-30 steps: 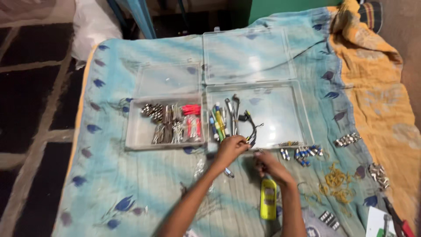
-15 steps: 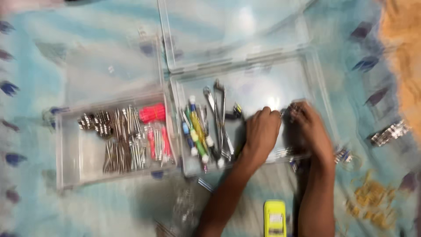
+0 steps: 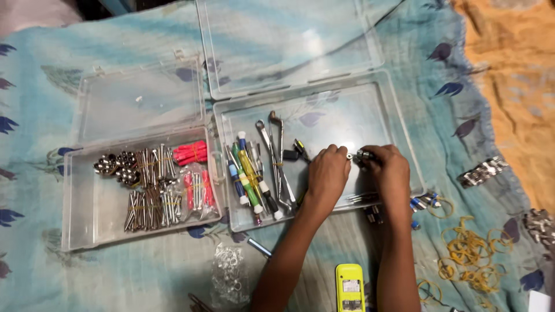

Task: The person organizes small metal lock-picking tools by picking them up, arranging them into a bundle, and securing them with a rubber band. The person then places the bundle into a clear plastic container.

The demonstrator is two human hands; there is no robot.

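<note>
The left hand (image 3: 328, 173) and right hand (image 3: 388, 169) meet inside the larger clear plastic box (image 3: 399, 124), fingers curled shut, pinching a small bundle of silvery metal bits (image 3: 361, 155) between them. Left of the left hand lie colourful screwdrivers (image 3: 247, 179) and slim metal wrenches (image 3: 275, 155); below the right wrist rests a yellow rectangular device (image 3: 350, 287).

A bed covered by a light-blue printed cloth (image 3: 144, 277), with an orange cloth (image 3: 514, 75) at far right. Lying on it: two open clear plastic boxes, left (image 3: 81, 231) and centre (image 3: 387, 115); yellow rubber bands (image 3: 468, 254) near right; a yellow device (image 3: 350, 288) at the near edge.
</note>
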